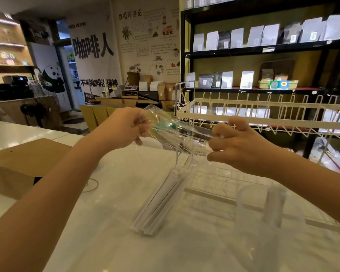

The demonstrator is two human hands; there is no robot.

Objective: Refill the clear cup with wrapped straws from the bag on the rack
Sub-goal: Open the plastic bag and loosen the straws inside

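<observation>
I hold a clear plastic bag [177,132] stretched between both hands above the white counter. My left hand [124,125] grips the bag's far end and my right hand [236,143] grips the near end. A bundle of white wrapped straws [161,201] lies on the counter below the bag, its upper end still under the bag's mouth. The clear cup [263,216] stands at the lower right, with one or two wrapped straws upright inside it. The white wire rack [263,114] stands just behind my right hand.
A brown cardboard box [22,163] sits on the counter at the left. The rack's white drip tray [214,179] lies beneath it. Black shelves [263,50] with coffee bags fill the right background.
</observation>
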